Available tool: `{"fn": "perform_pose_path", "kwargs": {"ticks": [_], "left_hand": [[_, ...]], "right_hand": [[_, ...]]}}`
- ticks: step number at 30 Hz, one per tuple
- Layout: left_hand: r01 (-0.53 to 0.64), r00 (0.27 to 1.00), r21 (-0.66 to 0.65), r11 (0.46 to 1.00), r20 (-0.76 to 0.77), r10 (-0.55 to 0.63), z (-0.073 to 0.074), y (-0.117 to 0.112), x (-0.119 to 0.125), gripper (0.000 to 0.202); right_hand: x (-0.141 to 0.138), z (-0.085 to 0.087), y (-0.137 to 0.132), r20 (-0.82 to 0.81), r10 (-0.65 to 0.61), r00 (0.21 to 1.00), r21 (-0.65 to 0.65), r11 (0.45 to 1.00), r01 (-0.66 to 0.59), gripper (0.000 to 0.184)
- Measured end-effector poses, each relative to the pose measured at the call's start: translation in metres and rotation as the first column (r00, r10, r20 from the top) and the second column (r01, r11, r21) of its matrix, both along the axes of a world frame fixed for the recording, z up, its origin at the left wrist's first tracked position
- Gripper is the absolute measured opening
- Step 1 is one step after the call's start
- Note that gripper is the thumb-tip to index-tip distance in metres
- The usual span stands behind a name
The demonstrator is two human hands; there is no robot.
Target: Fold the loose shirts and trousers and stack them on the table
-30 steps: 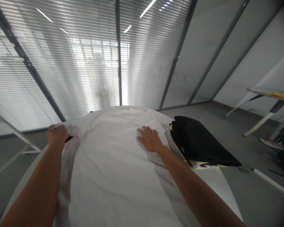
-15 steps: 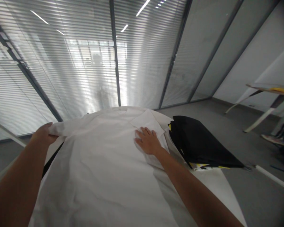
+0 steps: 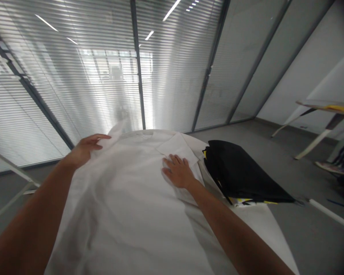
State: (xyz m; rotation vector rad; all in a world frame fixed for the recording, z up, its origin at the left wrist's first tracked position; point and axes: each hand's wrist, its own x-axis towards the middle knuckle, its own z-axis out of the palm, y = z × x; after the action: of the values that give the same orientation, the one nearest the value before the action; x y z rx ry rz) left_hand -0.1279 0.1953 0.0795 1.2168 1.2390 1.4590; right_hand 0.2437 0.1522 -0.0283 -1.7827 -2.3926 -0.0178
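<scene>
A white shirt [image 3: 123, 206] lies spread over a white table [image 3: 263, 225], its surface creased. My left hand [image 3: 86, 149] grips the far left part of the shirt, probably a sleeve, and lifts it so the cloth rises in a loose fold. My right hand [image 3: 178, 172] rests flat on the shirt, fingers apart, at the lower edge of a folded white flap [image 3: 176, 147]. To the right of that hand, a folded black garment with yellow trim [image 3: 240, 172] sits on the table.
Glass partitions with slatted blinds [image 3: 74, 76] stand beyond the table. A second table with a yellow item [image 3: 323, 109] stands at the right on the grey floor [image 3: 275, 141]. A white frame [image 3: 8, 164] stands at the left, and a white rod [image 3: 332, 215] lies at the lower right.
My left hand has risen and moved toward the middle, lifting the shirt's left part off the table. My right hand has stayed in place on the shirt.
</scene>
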Motion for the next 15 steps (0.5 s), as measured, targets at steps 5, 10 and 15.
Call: {"fn": "perform_pose_path", "kwargs": {"ticks": [5, 10, 15], "left_hand": [[0.163, 0.935, -0.1, 0.982, -0.302, -0.186, -0.04, 0.01, 0.011, 0.022], [0.038, 0.786, -0.015, 0.999, -0.617, -0.039, -0.089, 0.03, 0.005, 0.028], [0.037, 0.367, 0.058, 0.998, -0.929, 0.04, -0.114, 0.036, -0.012, 0.05]], "right_hand": [[0.001, -0.002, 0.0, -0.005, 0.007, 1.0, 0.022, 1.0, -0.007, 0.059], [0.001, -0.002, 0.001, -0.004, -0.013, 1.0, 0.013, 1.0, 0.013, 0.059], [0.001, 0.0, 0.0, 0.002, -0.011, 1.0, -0.002, 1.0, 0.011, 0.059]]}}
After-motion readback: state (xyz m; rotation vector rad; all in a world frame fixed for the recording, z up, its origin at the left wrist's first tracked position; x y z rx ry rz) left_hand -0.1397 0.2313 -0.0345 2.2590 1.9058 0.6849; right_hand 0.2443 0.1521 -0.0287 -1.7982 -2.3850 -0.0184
